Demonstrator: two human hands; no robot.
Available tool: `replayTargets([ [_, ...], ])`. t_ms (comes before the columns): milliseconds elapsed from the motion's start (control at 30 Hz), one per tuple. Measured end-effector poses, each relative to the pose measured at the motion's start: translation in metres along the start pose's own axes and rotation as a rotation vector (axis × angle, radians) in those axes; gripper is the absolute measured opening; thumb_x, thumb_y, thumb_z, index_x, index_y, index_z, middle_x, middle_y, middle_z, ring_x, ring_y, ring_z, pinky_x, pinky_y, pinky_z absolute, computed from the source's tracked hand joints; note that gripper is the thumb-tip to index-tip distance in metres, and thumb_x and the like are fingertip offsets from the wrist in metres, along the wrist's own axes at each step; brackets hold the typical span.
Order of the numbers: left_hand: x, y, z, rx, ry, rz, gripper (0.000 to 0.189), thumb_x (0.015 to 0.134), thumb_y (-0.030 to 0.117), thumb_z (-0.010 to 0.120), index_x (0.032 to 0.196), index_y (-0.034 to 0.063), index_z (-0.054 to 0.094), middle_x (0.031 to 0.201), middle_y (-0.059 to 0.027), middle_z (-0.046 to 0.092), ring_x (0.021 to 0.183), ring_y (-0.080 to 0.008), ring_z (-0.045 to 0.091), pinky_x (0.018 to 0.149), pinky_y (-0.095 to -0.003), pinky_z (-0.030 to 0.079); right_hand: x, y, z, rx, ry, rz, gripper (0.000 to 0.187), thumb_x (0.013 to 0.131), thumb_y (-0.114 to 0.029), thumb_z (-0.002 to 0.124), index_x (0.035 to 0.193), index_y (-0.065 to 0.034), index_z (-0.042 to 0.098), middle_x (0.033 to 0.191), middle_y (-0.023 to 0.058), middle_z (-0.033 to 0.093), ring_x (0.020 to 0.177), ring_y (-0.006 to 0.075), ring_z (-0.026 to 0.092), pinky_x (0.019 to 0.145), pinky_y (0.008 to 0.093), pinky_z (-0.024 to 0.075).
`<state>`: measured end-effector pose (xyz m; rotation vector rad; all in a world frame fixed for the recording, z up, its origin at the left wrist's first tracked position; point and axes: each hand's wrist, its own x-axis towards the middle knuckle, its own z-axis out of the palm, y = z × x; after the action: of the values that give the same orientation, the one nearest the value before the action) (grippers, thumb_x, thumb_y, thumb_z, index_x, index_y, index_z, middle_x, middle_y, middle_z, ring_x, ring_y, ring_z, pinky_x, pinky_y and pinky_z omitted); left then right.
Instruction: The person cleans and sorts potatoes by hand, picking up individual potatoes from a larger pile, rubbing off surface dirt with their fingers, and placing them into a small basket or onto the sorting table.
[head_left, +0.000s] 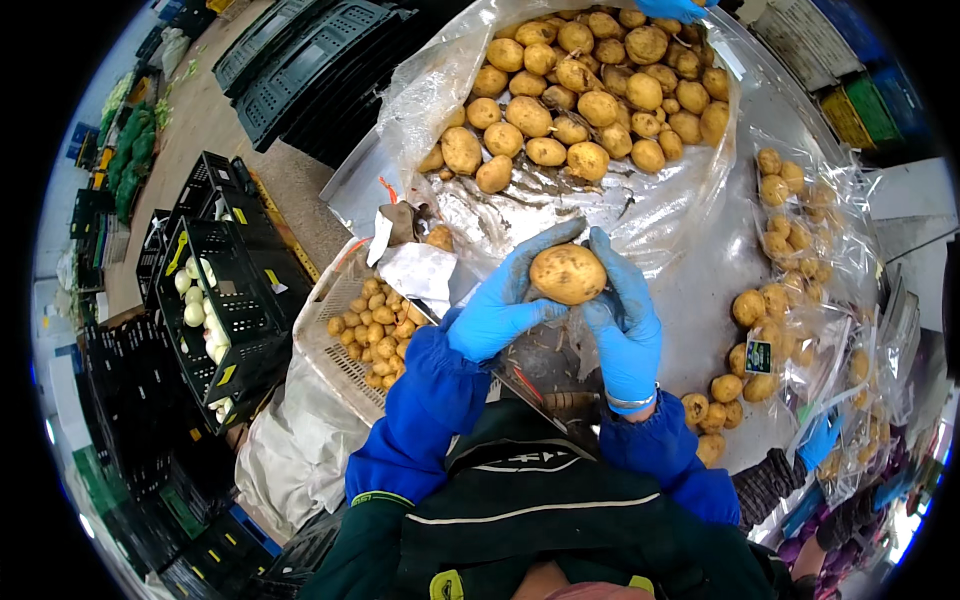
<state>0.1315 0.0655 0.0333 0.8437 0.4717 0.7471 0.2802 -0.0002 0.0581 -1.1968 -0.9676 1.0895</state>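
Between my two blue-gloved hands is one potato (568, 274), brown-speckled and oval. My left hand (504, 304) cups it from the left, thumb along its lower edge. Fingers of my right hand (624, 315) press against its right side. Both gloves look dirty at the fingers. Beyond my hands, a big heap of potatoes (585, 97) lies in an opened clear plastic sack (420, 97) on a metal table (686, 300). Loose soil (525, 184) streaks the sack's near part. Close to my body, a brown-handled tool (570, 400) rests on the table, partly hidden.
At left stands a pale plastic basket (322, 322) of small potatoes, beside black crates (247, 315) holding onions (196, 300). Stacked dark crates (315, 67) rise further back. Bagged potatoes (795, 225) line the table's right side. Co-workers' gloved hands (821, 441) show at right and top.
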Motion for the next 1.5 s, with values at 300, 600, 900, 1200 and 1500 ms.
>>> replayTargets([
  [300,-0.022,-0.008,-0.001,0.049,0.112,0.031,0.078,0.077,0.003,0.073,0.142,0.0037,0.031,0.143,-0.0123,0.039,0.131,-0.0227,0.040,0.107,-0.0362,0.036,-0.005,0.008,0.004,-0.332,-0.057,-0.165,0.053,0.076,0.012,0.058,0.126,-0.0044,0.057,0.130,0.0115,0.050,0.123,0.0248,0.048,0.103,0.0343,0.0412],
  [600,-0.121,-0.001,-0.078,0.651,0.123,-0.405,0.055,0.079,0.024,0.072,0.127,0.0049,0.052,0.116,-0.0131,0.060,0.109,-0.0198,0.057,0.093,-0.0306,0.044,-0.029,0.049,-0.039,-0.313,-0.260,0.181,0.044,0.080,0.007,0.056,0.123,-0.0031,0.059,0.122,0.0115,0.058,0.113,0.0221,0.057,0.098,0.0313,0.0438],
  [900,-0.005,0.036,-0.079,1.268,0.338,-0.025,0.042,0.081,0.009,0.068,0.122,0.0100,0.058,0.114,-0.0125,0.062,0.106,-0.0258,0.059,0.090,-0.0371,0.047,-0.006,0.055,-0.040,-0.264,-0.205,0.250,0.040,0.082,0.008,0.053,0.120,-0.0029,0.061,0.119,0.0123,0.060,0.108,0.0218,0.060,0.095,0.0308,0.0464],
  [1200,0.228,0.017,-0.125,2.205,0.010,0.034,0.069,0.070,0.015,0.071,0.135,0.0202,0.048,0.130,-0.0189,0.047,0.112,-0.0362,0.052,0.091,-0.0426,0.046,-0.001,0.065,-0.031,-0.190,-0.343,0.288,0.043,0.083,0.006,0.056,0.124,-0.0045,0.058,0.119,0.0123,0.060,0.110,0.0220,0.059,0.096,0.0310,0.0456],
  [1500,0.144,0.035,-0.053,1.392,0.176,0.114,0.068,0.069,0.034,0.077,0.128,0.0120,0.052,0.112,-0.0200,0.051,0.104,-0.0384,0.054,0.093,-0.0448,0.044,0.001,0.078,-0.032,-0.048,-0.021,0.333,0.066,0.081,-0.003,0.067,0.141,-0.0047,0.038,0.134,0.0121,0.048,0.122,0.0238,0.050,0.101,0.0350,0.0419],
])
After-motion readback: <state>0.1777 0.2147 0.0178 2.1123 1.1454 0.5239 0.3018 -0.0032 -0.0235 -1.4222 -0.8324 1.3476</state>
